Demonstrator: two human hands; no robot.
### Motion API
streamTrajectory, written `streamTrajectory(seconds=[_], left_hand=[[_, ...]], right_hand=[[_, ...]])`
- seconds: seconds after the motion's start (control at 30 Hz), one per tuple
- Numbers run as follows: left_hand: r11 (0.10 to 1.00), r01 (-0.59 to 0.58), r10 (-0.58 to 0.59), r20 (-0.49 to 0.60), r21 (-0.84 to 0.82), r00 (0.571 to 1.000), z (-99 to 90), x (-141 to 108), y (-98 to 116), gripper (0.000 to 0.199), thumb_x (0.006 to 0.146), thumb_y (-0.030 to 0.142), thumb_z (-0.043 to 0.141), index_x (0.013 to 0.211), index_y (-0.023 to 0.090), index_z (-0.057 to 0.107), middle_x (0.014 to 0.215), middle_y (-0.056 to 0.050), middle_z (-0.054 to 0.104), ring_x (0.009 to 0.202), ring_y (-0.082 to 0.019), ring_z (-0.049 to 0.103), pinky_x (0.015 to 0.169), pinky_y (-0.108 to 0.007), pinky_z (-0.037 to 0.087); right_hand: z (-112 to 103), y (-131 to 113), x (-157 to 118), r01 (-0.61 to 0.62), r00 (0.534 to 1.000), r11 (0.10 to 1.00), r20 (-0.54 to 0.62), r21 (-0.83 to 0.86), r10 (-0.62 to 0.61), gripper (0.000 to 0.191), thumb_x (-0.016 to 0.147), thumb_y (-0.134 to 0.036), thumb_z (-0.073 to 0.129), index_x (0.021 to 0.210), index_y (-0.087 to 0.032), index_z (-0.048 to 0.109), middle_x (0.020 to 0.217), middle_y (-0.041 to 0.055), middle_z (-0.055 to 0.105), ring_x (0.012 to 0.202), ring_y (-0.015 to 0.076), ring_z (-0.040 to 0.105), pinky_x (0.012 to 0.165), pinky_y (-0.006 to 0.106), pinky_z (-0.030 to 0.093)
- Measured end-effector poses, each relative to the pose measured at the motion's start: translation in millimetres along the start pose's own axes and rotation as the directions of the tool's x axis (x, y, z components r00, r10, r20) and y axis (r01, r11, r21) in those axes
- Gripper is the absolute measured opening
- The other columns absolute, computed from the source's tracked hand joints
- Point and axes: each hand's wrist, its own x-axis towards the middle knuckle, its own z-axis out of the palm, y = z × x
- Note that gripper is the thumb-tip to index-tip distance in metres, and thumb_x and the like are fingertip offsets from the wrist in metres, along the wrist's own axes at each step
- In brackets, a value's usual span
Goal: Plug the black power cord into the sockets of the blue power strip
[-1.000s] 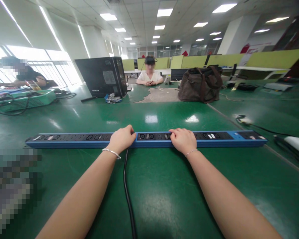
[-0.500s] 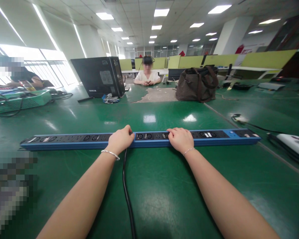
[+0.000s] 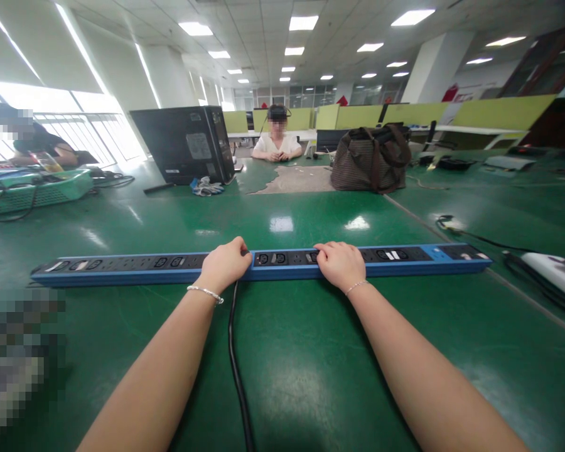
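Observation:
A long blue power strip (image 3: 286, 272) with black sockets lies across the green table in front of me. My left hand (image 3: 223, 263) grips it left of its middle, fingers curled over the far edge and partly hidden. To the right of the middle, my right hand (image 3: 343, 265) is closed over the strip, with its thumb resting on the socket face. The sockets under both hands are covered. A thick black cable (image 3: 236, 364) runs toward me from beneath the strip, beside my left wrist.
At the back stand a black computer case (image 3: 183, 145), gloves (image 3: 206, 186) and a brown bag (image 3: 370, 158). A green basket (image 3: 61, 188) holds items at left; a white device (image 3: 558, 273) with cables lies right. Two people sit beyond the table (image 3: 282, 213).
The strip's left end sits slightly farther left and nearer me, and my left hand has shifted a little left with it. My right hand stays almost in place.

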Motion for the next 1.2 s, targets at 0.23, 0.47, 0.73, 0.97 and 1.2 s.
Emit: streamTrajectory(seconds=[0.23,0.47,0.73,0.97,1.2], left_hand=[[1.000,0.002,-0.001,-0.032,0.004,0.999,0.8,-1.8,2.1,0.032,0.078,0.041,0.042,0.096,0.022,0.060,0.089,-0.011,0.068,0.082,-0.026,0.063,0.069,-0.036,0.045],[0.988,-0.031,0.000,-0.204,-0.148,0.979,-35.0,-13.4,0.3,0.029,0.075,0.042,0.046,0.089,0.022,0.061,0.079,-0.006,0.067,0.076,-0.022,0.061,0.066,-0.031,0.043],[0.917,-0.019,-0.110,-0.297,-0.398,0.949,-64.9,-30.8,2.0,0.028,0.069,0.044,0.054,0.082,0.021,0.061,0.058,0.002,0.060,0.057,-0.016,0.054,0.055,-0.027,0.037],[0.892,-0.039,-0.080,-0.242,-0.450,0.967,-40.1,-24.0,16.7,0.028,0.070,0.041,0.054,0.089,0.023,0.058,0.059,0.003,0.059,0.059,-0.016,0.056,0.055,-0.027,0.037],[0.881,-0.076,-0.033,-0.222,-0.467,0.975,-20.1,-28.5,34.7,0.025,0.074,0.041,0.050,0.093,0.025,0.055,0.064,0.002,0.062,0.064,-0.018,0.059,0.056,-0.028,0.038]], right_hand=[[1.7,0.9,-0.2,0.008,1.000,1.000,-0.020,-0.002,-0.008,0.038,0.085,-0.025,0.036,0.105,-0.027,0.068,0.103,0.0017,0.068,0.093,0.0193,0.056,0.081,0.032,0.033],[0.6,0.8,0.2,-0.002,1.000,1.000,-0.014,0.006,0.002,0.037,0.085,-0.025,0.037,0.105,-0.026,0.068,0.104,0.0017,0.068,0.094,0.0193,0.056,0.083,0.033,0.033],[0.1,1.2,0.1,0.008,1.000,1.000,-0.008,0.005,-0.008,0.037,0.085,-0.025,0.037,0.105,-0.026,0.068,0.102,0.0022,0.068,0.093,0.0197,0.057,0.082,0.033,0.035],[-9.0,-11.1,0.9,0.075,0.989,0.980,-0.143,0.185,-0.048,0.033,0.083,-0.022,0.041,0.103,-0.019,0.068,0.107,0.0067,0.065,0.101,0.0218,0.053,0.088,0.034,0.038],[-47.5,-97.9,-29.3,0.129,0.981,0.763,0.030,0.634,-0.191,0.060,0.083,-0.038,0.048,0.137,-0.016,0.035,0.099,0.0065,0.067,0.075,0.0160,0.061,0.068,0.028,0.045]])
